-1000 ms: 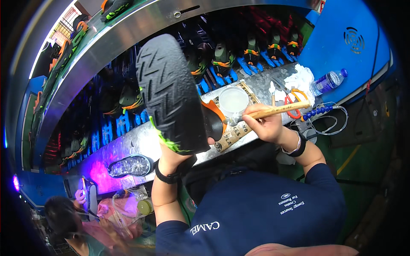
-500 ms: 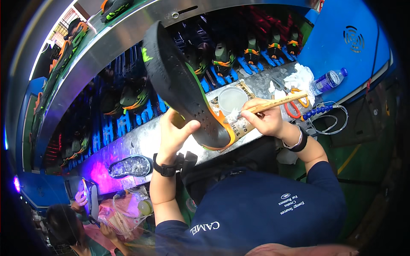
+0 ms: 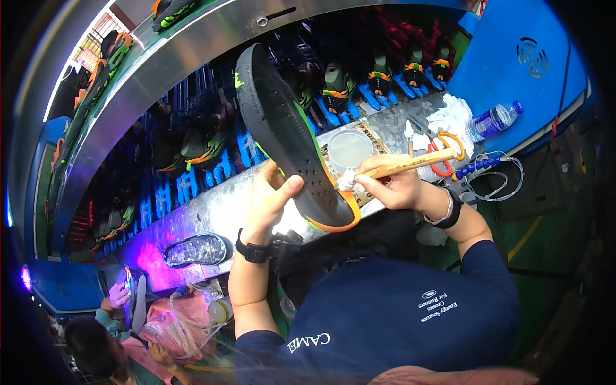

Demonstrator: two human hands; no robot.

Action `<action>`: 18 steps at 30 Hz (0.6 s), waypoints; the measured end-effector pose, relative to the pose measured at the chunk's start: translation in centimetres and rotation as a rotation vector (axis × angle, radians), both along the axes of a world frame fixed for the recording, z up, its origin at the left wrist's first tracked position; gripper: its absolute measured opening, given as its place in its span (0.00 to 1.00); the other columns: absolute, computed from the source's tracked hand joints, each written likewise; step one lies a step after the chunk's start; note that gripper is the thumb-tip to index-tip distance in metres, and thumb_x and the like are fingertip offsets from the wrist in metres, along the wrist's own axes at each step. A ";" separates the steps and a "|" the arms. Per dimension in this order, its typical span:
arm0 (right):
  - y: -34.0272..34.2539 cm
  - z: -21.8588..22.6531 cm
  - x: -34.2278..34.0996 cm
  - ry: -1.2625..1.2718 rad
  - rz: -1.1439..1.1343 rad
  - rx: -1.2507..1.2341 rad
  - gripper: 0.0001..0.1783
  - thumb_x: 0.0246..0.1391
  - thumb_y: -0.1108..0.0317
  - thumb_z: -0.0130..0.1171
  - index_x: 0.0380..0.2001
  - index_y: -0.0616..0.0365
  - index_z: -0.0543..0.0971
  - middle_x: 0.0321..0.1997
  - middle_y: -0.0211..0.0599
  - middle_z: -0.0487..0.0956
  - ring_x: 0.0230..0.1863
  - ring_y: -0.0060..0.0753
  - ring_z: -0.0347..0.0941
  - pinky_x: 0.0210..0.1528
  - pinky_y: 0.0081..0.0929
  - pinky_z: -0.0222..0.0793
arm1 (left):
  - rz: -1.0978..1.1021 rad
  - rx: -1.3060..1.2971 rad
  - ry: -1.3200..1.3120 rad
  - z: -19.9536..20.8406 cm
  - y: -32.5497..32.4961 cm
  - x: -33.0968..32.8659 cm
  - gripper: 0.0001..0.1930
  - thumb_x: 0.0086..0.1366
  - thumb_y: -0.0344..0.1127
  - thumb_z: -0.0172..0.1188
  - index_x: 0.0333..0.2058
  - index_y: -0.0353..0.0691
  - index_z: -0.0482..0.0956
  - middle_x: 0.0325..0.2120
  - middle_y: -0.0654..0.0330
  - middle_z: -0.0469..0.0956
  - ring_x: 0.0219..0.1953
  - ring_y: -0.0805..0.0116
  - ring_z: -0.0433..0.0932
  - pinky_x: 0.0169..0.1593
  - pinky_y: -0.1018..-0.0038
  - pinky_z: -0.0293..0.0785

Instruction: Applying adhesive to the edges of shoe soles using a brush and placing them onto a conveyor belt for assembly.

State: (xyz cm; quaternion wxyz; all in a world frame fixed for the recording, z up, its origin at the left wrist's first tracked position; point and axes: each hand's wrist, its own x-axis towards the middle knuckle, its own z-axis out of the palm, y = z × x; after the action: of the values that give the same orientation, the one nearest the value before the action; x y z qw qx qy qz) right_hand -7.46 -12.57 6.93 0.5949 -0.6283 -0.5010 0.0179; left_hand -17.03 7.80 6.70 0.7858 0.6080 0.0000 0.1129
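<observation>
Sole (image 3: 282, 131), black with an orange edge, is held above the bench (image 3: 215, 204) in the left hand (image 3: 264, 204), which is clamped on its side: the thumb shows on the near face and the fingers pass behind, where the rest of the grip is hidden. Held on a slant, its pitted face and orange-edged end lie within easy reach of the right hand (image 3: 396, 186). That hand is closed round the wooden handle of a brush (image 3: 418, 162), gripped low, probably for finer control; the whitish tip is at the orange edge, though I cannot tell whether it touches. A bowl (image 3: 330, 149) of pale liquid sits just beyond the tip, presumably placed there for a short reach, on printed cardboard (image 3: 373, 136) that likely keeps drips off the metal. Scissors (image 3: 430, 157), a white rag (image 3: 449, 119) and a bottle (image 3: 493, 122) lie farther right, out of the brush's way.
</observation>
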 end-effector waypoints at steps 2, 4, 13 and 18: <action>0.3 -0.6 0.6 0.014 -0.011 -0.006 0.03 0.41 0.79 0.55 0.23 0.65 0.73 0.19 0.34 0.73 0.18 0.19 0.67 0.20 0.16 0.61 | -0.015 -0.002 0.014 -0.1 -0.2 0.0 0.30 0.47 0.44 0.64 0.44 0.30 0.65 0.37 0.57 0.71 0.40 0.71 0.69 0.45 0.75 0.65; 0.2 -0.3 0.6 0.005 -0.036 -0.029 0.03 0.41 0.79 0.54 0.24 0.65 0.73 0.19 0.34 0.73 0.18 0.19 0.67 0.20 0.15 0.61 | -0.046 -0.003 0.044 -0.2 -0.3 -0.2 0.30 0.47 0.43 0.64 0.45 0.30 0.64 0.37 0.56 0.71 0.39 0.70 0.70 0.44 0.75 0.66; 1.3 0.1 1.3 -0.115 -0.160 0.138 0.04 0.41 0.80 0.55 0.25 0.66 0.73 0.22 0.35 0.73 0.19 0.19 0.66 0.20 0.14 0.60 | -0.096 -0.050 0.074 -0.2 -1.6 -0.6 0.30 0.49 0.39 0.62 0.46 0.30 0.62 0.38 0.55 0.71 0.39 0.69 0.70 0.44 0.74 0.68; 1.3 0.9 1.5 -0.130 -0.196 0.103 0.04 0.41 0.80 0.55 0.25 0.65 0.73 0.21 0.33 0.73 0.17 0.16 0.64 0.18 0.13 0.59 | -0.130 -0.016 0.137 0.0 -2.2 -1.0 0.30 0.50 0.39 0.62 0.47 0.31 0.61 0.36 0.54 0.71 0.38 0.70 0.71 0.41 0.76 0.69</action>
State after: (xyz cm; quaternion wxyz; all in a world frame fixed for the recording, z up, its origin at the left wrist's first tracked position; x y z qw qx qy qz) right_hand -6.00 -11.23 7.79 0.5914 -0.6427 -0.4751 -0.1068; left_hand -18.05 5.65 6.71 0.7944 0.6070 0.0152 0.0196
